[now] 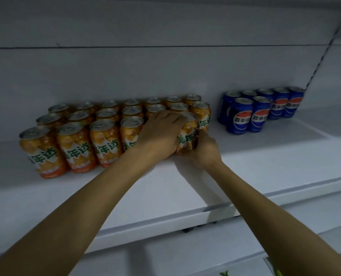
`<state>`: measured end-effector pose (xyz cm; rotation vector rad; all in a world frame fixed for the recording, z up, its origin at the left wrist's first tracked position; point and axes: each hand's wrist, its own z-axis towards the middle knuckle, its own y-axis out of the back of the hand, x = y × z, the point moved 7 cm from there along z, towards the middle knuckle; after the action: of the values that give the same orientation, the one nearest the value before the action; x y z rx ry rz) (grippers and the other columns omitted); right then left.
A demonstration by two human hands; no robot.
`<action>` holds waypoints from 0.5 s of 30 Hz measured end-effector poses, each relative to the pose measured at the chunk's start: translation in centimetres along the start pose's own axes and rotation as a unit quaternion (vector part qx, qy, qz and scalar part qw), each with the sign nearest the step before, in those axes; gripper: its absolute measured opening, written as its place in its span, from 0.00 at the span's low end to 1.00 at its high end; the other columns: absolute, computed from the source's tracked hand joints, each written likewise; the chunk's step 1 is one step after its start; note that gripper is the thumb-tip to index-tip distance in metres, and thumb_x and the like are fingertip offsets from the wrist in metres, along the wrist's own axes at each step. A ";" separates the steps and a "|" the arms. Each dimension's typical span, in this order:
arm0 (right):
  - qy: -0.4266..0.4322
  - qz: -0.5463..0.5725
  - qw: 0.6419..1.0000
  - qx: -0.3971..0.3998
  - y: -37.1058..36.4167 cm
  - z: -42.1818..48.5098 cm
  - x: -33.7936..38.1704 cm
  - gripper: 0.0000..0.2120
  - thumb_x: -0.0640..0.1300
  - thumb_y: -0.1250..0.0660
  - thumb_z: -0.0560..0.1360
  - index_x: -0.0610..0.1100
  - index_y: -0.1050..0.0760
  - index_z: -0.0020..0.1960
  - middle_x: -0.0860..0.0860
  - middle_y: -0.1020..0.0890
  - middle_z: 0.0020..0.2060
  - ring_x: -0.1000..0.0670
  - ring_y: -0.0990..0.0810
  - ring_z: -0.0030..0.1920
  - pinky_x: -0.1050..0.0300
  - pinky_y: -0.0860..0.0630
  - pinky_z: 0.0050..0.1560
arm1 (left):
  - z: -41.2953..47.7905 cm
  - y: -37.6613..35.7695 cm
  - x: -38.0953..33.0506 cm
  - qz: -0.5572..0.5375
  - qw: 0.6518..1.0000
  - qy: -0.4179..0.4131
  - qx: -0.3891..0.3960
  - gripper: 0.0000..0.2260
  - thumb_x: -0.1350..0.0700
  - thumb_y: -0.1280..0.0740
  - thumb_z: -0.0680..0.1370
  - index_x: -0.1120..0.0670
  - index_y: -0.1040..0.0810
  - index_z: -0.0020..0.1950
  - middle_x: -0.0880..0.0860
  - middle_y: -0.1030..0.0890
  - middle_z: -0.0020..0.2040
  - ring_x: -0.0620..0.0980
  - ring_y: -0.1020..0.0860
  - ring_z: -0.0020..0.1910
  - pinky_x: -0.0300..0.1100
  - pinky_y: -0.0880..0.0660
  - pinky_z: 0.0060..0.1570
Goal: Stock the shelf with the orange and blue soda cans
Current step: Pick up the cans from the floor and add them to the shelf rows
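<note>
Together our left hand (161, 134) and right hand (203, 149) clasp an orange aluminium soda can (188, 134), hiding its base.

The left hand (160, 134) covers the top left of the front orange can (186, 136). The right hand (204, 150) hides its lower right side and base, so it cannot be told whether the can rests on the shelf (125, 196). The rear orange cans (153, 100) show little more than lids. The back blue cans (266, 93) sit partly hidden behind the front pair. The small print low on the leftmost can (44, 152) is blurred. A green scrap (224, 273) is cut by the bottom edge and unidentifiable.
</note>
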<state>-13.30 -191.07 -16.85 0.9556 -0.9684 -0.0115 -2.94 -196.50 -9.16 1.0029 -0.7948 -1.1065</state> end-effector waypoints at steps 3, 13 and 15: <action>-0.001 -0.014 1.000 0.014 0.4 -0.3 0.1 0.35 0.54 0.24 0.67 0.41 0.34 0.66 0.43 0.21 0.58 0.41 0.22 0.56 0.51 0.25 0.54 | 0.1 0.5 -0.7 0.002 1.000 -0.007 -0.028 0.25 0.57 0.36 0.71 0.56 0.28 0.69 0.55 0.26 0.66 0.58 0.31 0.66 0.51 0.35 0.64; -0.087 -0.275 0.955 -0.071 17.8 -8.4 -10.5 0.38 0.62 0.31 0.71 0.47 0.41 0.73 0.45 0.29 0.66 0.42 0.28 0.63 0.48 0.27 0.54 | 3.9 -0.8 -16.2 -0.046 0.990 -0.124 -0.049 0.25 0.51 0.37 0.78 0.55 0.36 0.74 0.52 0.32 0.72 0.53 0.36 0.70 0.47 0.36 0.65; -0.125 -0.311 0.938 -0.089 23.1 -12.3 -14.4 0.39 0.62 0.32 0.71 0.47 0.42 0.74 0.45 0.30 0.68 0.42 0.30 0.65 0.48 0.28 0.55 | 4.7 -1.4 -22.5 -0.075 0.983 -0.159 -0.044 0.25 0.49 0.39 0.78 0.53 0.37 0.74 0.51 0.34 0.73 0.52 0.38 0.71 0.46 0.37 0.66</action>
<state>-22.28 -162.79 -13.41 1.0734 -0.8414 -0.7577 -13.79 -176.17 -9.54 0.8316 -0.9257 -1.4436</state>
